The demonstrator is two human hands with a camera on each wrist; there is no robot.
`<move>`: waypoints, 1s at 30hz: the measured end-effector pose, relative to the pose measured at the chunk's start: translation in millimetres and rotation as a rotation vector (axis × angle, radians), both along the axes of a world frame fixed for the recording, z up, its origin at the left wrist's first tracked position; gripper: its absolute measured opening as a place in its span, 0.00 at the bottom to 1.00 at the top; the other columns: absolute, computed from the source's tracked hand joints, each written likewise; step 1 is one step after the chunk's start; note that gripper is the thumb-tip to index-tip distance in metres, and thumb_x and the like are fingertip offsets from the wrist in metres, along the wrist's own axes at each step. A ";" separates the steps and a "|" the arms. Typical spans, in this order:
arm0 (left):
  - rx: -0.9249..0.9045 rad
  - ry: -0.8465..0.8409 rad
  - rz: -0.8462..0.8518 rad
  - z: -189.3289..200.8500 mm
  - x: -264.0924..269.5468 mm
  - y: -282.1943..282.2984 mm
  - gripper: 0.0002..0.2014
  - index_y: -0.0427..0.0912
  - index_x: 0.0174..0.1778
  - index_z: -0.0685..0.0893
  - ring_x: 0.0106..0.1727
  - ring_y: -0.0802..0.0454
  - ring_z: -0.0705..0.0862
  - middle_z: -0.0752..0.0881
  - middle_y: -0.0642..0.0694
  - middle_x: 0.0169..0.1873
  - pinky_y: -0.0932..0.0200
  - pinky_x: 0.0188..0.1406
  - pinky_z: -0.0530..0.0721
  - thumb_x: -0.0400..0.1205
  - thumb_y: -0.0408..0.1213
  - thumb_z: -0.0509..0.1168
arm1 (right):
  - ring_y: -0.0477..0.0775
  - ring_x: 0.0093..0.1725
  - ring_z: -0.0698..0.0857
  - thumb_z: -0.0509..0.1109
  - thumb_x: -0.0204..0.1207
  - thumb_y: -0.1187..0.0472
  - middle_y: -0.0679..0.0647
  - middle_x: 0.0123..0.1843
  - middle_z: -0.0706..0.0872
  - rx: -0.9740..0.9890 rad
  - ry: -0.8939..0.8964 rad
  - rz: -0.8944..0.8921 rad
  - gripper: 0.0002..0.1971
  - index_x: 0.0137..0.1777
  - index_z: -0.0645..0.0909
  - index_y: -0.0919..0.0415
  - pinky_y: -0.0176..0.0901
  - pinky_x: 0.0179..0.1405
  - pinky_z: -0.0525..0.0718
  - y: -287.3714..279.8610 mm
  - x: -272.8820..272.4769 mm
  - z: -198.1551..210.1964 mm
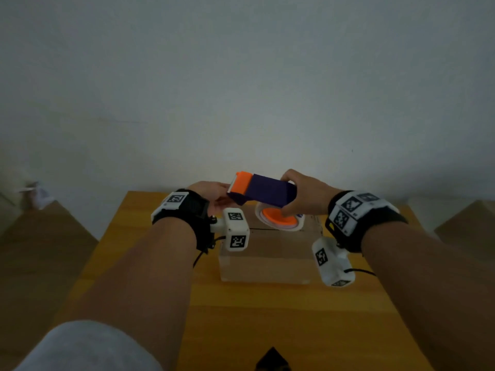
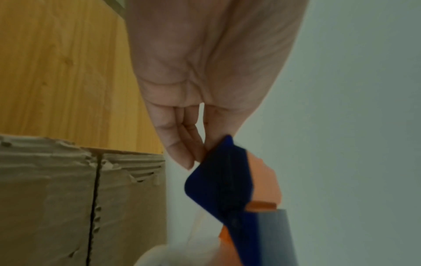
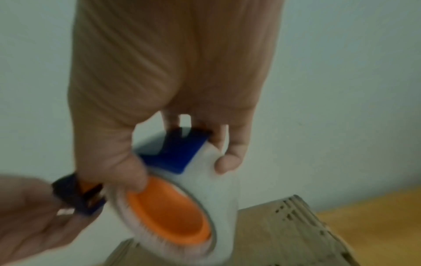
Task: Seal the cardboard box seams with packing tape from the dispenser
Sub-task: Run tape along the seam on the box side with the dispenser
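The right hand (image 1: 305,196) is gripping the dispenser (image 1: 267,192) over the box (image 1: 267,261), the left hand (image 1: 211,194) is pinching its nose between its fingers (image 2: 182,153), and the seam (image 2: 95,198) is seemingly waiting untaped.

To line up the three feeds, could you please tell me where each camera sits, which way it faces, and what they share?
Head: on the head, facing forward and down at the yellow wooden table, brown cardboard box and both forearms.
Left wrist: along the left hand pinching the front of the blue-and-orange tape dispenser.
Right wrist: along the right hand gripping the dispenser's roll end.
Shared: all three show dispenser and box.
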State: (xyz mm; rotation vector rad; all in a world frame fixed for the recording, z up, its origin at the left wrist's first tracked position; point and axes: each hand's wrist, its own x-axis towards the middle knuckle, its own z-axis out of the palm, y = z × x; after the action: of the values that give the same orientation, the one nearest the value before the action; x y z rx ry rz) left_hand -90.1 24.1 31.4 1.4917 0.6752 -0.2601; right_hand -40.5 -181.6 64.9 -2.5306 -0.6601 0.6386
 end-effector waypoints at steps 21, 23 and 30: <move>-0.056 0.084 0.215 -26.8 -28.3 7.9 0.13 0.35 0.32 0.78 0.09 0.58 0.80 0.81 0.48 0.09 0.69 0.07 0.76 0.84 0.30 0.63 | 0.41 0.34 0.74 0.78 0.66 0.62 0.46 0.39 0.76 -0.228 -0.124 0.185 0.19 0.50 0.71 0.53 0.34 0.29 0.70 17.4 -4.6 9.6; -0.030 0.095 0.192 -26.8 -31.8 13.3 0.15 0.35 0.31 0.77 0.12 0.56 0.81 0.80 0.49 0.08 0.70 0.07 0.74 0.85 0.31 0.61 | 0.44 0.35 0.76 0.78 0.65 0.63 0.46 0.39 0.77 -0.219 -0.121 0.177 0.19 0.50 0.72 0.54 0.35 0.30 0.71 17.2 -5.2 7.1; -0.088 0.078 0.188 -50.8 -47.4 38.7 0.15 0.37 0.31 0.77 0.18 0.59 0.80 0.81 0.48 0.21 0.64 0.29 0.86 0.85 0.34 0.62 | 0.40 0.33 0.73 0.78 0.65 0.62 0.44 0.37 0.75 -0.332 -0.151 0.139 0.18 0.47 0.71 0.52 0.34 0.28 0.68 -5.1 3.9 10.8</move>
State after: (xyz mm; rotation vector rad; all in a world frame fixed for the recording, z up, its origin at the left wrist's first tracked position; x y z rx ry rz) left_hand -137.5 62.8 -19.5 1.3293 0.8509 -0.2020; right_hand -36.6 -186.6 75.7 -2.8813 -0.8495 0.6556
